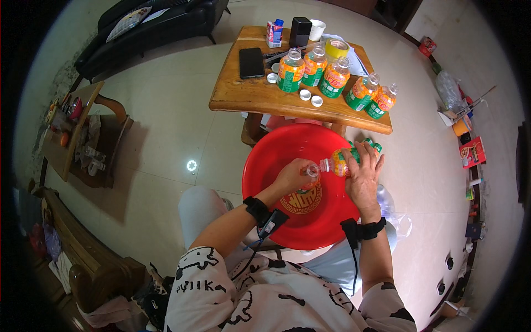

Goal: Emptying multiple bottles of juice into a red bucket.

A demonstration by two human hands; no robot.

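Observation:
Over the red basin (257,166), my left hand (294,176) is closed round a clear plastic bottle with an orange label (313,176), whose mouth faces up. My right hand (362,171) grips a second bottle with an orange and green label (341,162). That one lies tipped nearly level, its uncapped neck pointing left, close to the mouth of the first bottle. Whether the two necks touch, I cannot tell. Beyond my right fingers, more green bottle parts (377,147) show at the basin's right rim, partly hidden.
Past the basin stands a wooden table (232,99) with several uncapped bottles (334,77), white caps (305,95), a phone (251,63), yellow tape (337,48), a drink carton (275,33), a black box (300,31) and a white cup (317,30). A clear plastic bag (404,224) lies right of my knee.

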